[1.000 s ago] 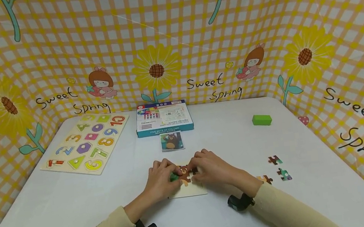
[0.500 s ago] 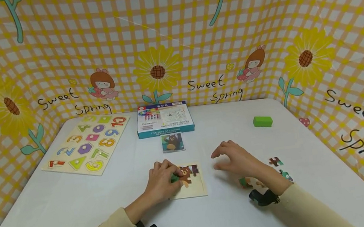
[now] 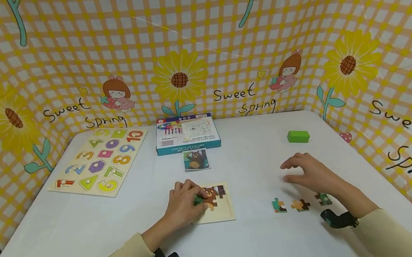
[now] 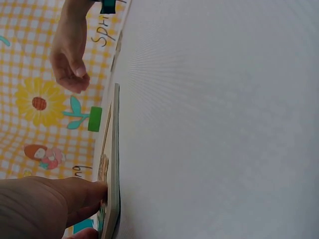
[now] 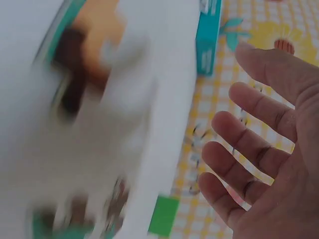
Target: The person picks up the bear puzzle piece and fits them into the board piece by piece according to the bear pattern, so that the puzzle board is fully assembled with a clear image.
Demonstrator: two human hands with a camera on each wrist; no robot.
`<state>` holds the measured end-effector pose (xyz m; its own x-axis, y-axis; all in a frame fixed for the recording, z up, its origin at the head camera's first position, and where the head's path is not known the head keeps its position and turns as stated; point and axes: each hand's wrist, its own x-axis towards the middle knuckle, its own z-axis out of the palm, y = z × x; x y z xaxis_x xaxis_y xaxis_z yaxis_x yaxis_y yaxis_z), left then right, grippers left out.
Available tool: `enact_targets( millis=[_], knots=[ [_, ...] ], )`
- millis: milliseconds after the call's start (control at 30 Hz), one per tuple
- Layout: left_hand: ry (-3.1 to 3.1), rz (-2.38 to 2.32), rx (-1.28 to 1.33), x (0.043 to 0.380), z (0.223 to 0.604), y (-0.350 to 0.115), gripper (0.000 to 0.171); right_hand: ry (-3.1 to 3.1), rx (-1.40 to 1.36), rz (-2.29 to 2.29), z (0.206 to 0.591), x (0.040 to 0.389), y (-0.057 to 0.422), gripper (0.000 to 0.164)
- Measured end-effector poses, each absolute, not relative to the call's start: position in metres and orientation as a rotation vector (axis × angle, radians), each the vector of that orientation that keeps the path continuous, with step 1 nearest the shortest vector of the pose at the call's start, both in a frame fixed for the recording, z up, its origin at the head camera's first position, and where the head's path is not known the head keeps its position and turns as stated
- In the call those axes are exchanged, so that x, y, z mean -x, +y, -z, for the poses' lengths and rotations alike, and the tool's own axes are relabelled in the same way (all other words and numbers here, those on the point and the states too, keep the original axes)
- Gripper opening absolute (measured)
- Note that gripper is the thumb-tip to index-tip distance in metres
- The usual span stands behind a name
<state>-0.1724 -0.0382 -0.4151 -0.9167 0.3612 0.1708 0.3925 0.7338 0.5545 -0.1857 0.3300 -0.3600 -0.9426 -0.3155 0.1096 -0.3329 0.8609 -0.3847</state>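
Note:
My left hand (image 3: 186, 204) rests its fingertips on joined bear puzzle pieces (image 3: 210, 194) in a pale wooden puzzle board (image 3: 222, 212). In the left wrist view, the left hand's fingers (image 4: 82, 194) come down at the board's upper face, which is seen edge-on. My right hand (image 3: 316, 177) hovers over the right side of the table, fingers spread and nothing held. Near it lie a green-and-orange puzzle piece (image 3: 278, 205), an orange-and-brown puzzle piece (image 3: 300, 205) and a green puzzle piece (image 3: 324, 199) partly under the hand. The right wrist view shows loose pieces blurred.
A picture card (image 3: 196, 160) of a bear lies beyond the board, in front of a flat box (image 3: 187, 135). At back left is a number and shape board (image 3: 98, 163); at back right, a green block (image 3: 298, 136). Patterned cloth (image 3: 195, 39) walls the table in.
My right hand has left the puzzle board and moved right, over the loose pieces, one of which it now hides. The left hand has stayed on the board.

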Motion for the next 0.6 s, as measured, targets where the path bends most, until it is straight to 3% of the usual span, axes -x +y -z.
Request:
enact_targets(
  millis=[600],
  knots=[
    [-2.887,0.951,0.627,0.171,0.414,-0.038,0.012,-3.110,-0.442,-0.597,0.373,0.188,0.397,0.034]
  ],
)
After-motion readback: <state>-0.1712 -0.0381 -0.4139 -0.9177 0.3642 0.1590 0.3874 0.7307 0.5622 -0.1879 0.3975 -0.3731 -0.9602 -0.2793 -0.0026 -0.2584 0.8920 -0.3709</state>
